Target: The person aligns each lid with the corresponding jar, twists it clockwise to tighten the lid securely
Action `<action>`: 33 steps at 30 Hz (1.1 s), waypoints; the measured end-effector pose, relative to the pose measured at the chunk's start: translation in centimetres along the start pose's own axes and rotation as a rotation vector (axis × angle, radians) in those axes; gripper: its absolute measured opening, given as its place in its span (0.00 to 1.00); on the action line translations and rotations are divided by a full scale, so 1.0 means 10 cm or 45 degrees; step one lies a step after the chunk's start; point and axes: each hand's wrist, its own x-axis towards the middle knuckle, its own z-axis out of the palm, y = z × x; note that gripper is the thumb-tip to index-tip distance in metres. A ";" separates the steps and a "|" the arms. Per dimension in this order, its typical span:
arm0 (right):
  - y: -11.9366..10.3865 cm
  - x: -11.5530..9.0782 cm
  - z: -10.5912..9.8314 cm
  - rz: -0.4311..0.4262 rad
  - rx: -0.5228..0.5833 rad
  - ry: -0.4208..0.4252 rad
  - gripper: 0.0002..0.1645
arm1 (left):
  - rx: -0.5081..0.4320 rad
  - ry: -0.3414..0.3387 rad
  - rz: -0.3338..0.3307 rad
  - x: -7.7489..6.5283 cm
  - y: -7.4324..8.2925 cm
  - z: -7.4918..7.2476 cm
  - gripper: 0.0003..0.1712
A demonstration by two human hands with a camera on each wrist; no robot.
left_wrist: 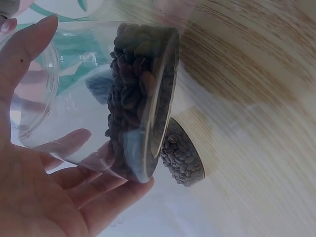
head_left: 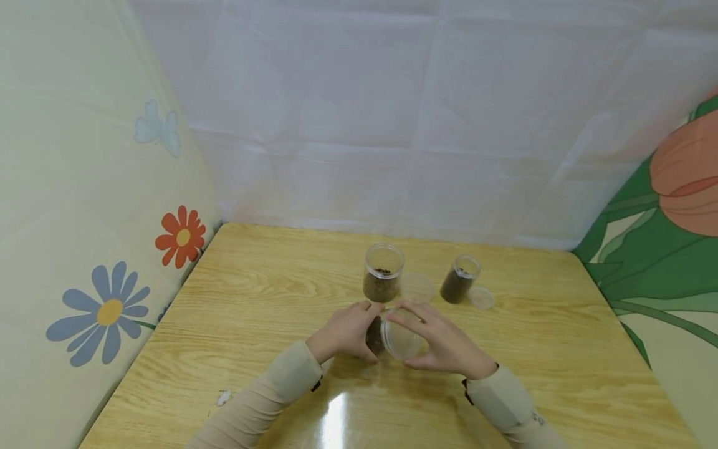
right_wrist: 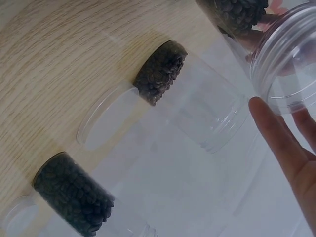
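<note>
The left hand (head_left: 350, 330) is curled round a clear cylindrical plastic-looking jar of dark brown coffee beans (head_left: 374, 340); the right hand (head_left: 445, 343) spreads wide, thumb and fingers gripping opposite sides of its round end. Whether a lid sits there cannot be told. The jar is in the near middle, tilted towards the right. It should be light, stiff and rather slick, with beans likely to slide if tipped further; the straight wall suits a wrapped palm, the ridged rim a fingertip hold. Glossy beans fill only its lower part.

Beyond, on the yellow wood-grain worktop (head_left: 269, 293), stands a similar wide clear jar of brown beans (head_left: 383, 288), a flat clear round lid (head_left: 417, 288) beside it. Further right are a narrower clear jar of darker beans (head_left: 457, 284) and a small clear round lid (head_left: 481, 298).
</note>
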 end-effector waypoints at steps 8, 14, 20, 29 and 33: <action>-0.02 0.00 -0.02 0.081 0.024 -0.038 0.53 | -0.033 0.003 -0.007 0.00 0.00 0.00 0.53; -0.03 0.00 -0.03 0.108 0.032 -0.064 0.53 | -0.040 0.001 -0.016 0.00 0.00 0.02 0.55; -0.03 0.00 -0.03 0.117 0.035 -0.067 0.53 | -0.039 0.002 -0.023 0.00 0.00 0.02 0.55; -0.04 0.00 -0.04 0.123 0.024 -0.076 0.54 | -0.052 -0.011 -0.039 0.01 -0.01 0.02 0.55; -0.04 0.00 -0.04 0.107 0.001 -0.076 0.56 | -0.049 -0.005 -0.039 0.02 -0.01 0.02 0.55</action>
